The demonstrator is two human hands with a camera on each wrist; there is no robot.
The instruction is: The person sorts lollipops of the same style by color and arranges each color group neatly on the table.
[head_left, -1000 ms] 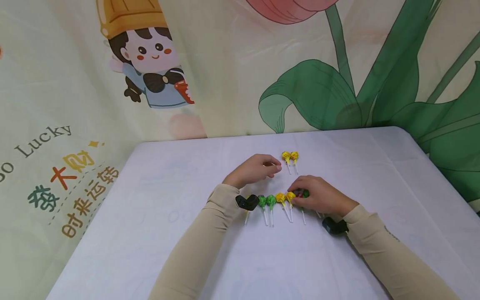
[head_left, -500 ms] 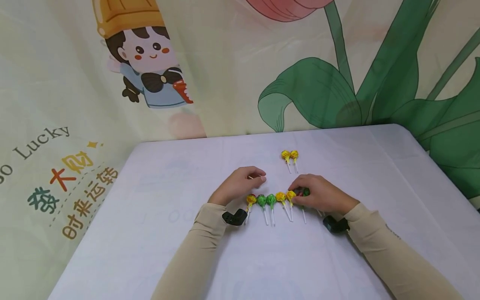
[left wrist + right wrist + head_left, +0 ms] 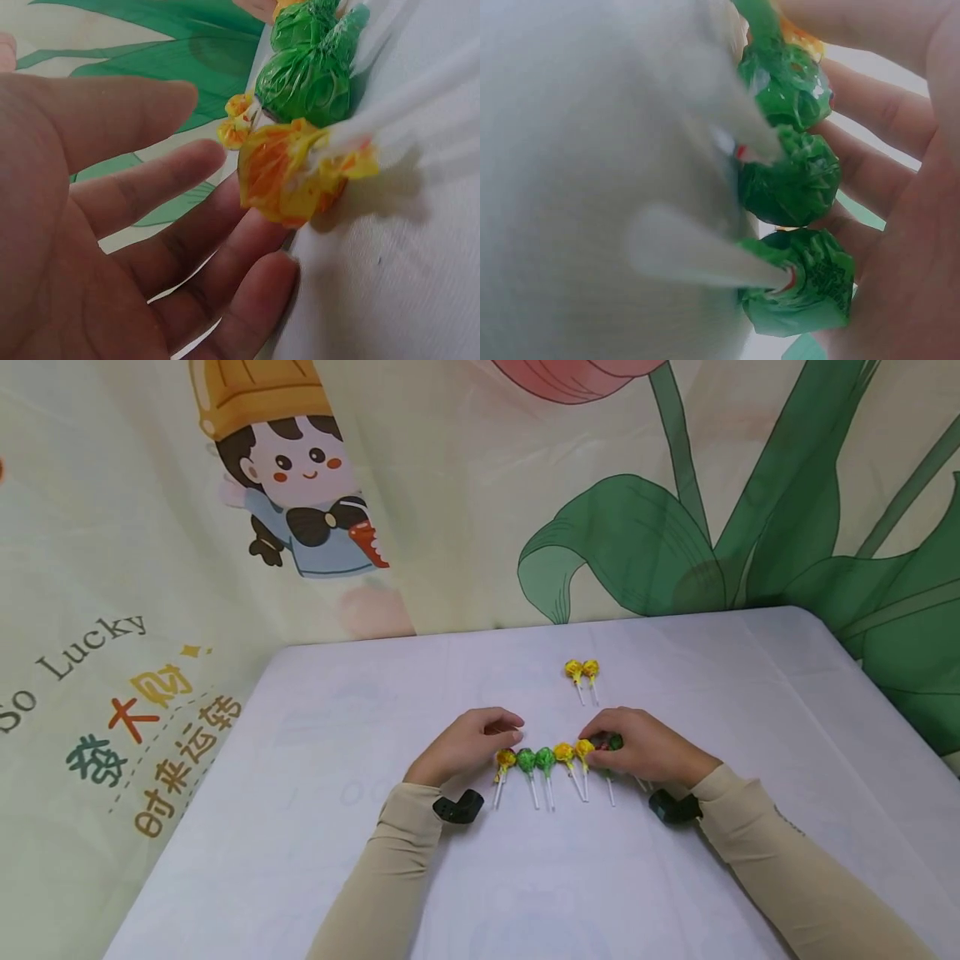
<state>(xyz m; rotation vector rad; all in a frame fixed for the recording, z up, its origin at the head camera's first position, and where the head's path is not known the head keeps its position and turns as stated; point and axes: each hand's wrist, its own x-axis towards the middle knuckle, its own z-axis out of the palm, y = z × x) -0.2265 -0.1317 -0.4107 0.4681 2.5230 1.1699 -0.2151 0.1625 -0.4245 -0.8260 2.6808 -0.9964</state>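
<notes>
A row of wrapped lollipops lies on the white table, sticks toward the person. At its left end is a yellow-orange lollipop (image 3: 506,759); two green lollipops (image 3: 536,760) and two yellow lollipops (image 3: 573,752) follow. My left hand (image 3: 471,743) is at the left end, its fingers loosely extended beside the yellow-orange lollipop (image 3: 289,172) in the left wrist view. My right hand (image 3: 645,745) covers the right part of the row. In the right wrist view its fingers reach behind several green lollipops (image 3: 795,180), close against them, without curling round any.
Two more yellow lollipops (image 3: 582,670) lie side by side farther back on the table (image 3: 360,860). Behind the table's back edge hangs a printed cloth backdrop (image 3: 450,510) with a cartoon figure and green leaves. A black wrist camera (image 3: 459,807) sits on the left wrist.
My left hand has moved left and toward the person, from near the two back lollipops to the row's left end, uncovering the yellow-orange lollipop. The right hand stays nearly still.
</notes>
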